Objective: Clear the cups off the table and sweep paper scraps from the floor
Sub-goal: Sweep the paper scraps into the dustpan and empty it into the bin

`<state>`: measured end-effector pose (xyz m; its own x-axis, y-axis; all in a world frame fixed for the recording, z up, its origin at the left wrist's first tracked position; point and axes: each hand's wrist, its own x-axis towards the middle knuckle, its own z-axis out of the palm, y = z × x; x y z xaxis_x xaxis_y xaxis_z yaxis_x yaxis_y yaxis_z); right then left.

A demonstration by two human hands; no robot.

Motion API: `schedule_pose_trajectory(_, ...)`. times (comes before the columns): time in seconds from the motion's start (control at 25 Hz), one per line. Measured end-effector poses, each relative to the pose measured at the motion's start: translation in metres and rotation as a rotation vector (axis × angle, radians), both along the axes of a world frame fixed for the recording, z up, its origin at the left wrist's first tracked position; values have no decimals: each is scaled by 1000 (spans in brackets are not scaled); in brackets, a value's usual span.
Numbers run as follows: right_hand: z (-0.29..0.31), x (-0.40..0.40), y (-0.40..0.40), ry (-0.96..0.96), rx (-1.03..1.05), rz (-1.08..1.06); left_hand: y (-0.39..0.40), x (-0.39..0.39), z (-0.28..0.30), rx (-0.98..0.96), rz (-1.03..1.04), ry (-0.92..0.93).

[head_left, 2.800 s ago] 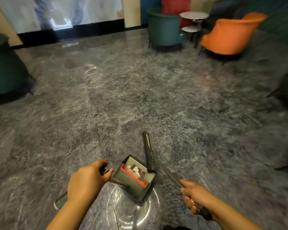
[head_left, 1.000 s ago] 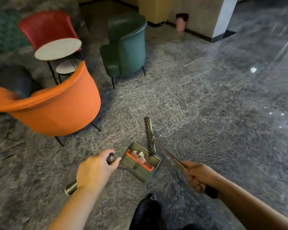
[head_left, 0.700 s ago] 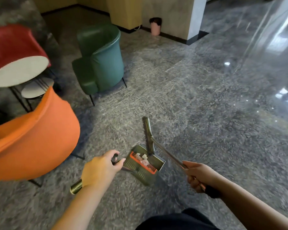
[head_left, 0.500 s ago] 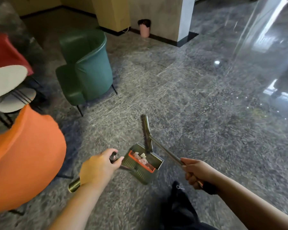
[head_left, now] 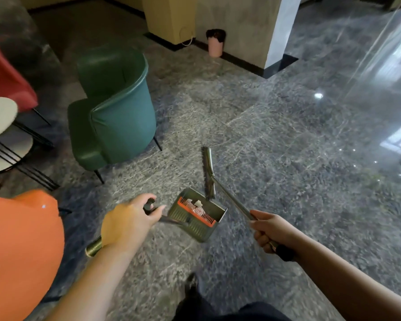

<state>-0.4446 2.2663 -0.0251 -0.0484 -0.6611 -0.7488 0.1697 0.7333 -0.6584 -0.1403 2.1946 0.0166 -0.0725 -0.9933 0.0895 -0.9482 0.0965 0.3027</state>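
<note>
- The view has swung round: a pink bin (head_left: 215, 42) by the wall now lies ahead.
- Left hand (head_left: 127, 224) fingers wrap the dustpan (head_left: 197, 215) handle; paper scraps (head_left: 197, 203) sit inside.
- Right hand (head_left: 270, 230) fingers grip the broom (head_left: 208, 172), so emptying looks next.

The left hand (head_left: 125, 224) grips the handle of a green dustpan (head_left: 196, 215) with white paper scraps (head_left: 197, 203) inside; the right hand (head_left: 272, 230) grips the broom (head_left: 208, 172), its head just beyond the pan; a teal armchair (head_left: 116, 117), an orange chair (head_left: 21, 251) and a pink bin (head_left: 215, 44) stand on the grey marble floor (head_left: 287, 158).
</note>
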Motion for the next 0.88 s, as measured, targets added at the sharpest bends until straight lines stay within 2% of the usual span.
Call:
schedule_pose_trajectory(0.48,-3,-75,-346,-27,-5,-64,-387,-93,-5,-109,-124,46)
schedule_pose_trajectory(0.72,-26,-148,-539,-21,9,-55,-577,-167,-21,-110,-129,36)
schedule_pose_trajectory(0.88,-13,-199,-670,-26,20,-29,-693,-215,-7,-150,-115,-7)
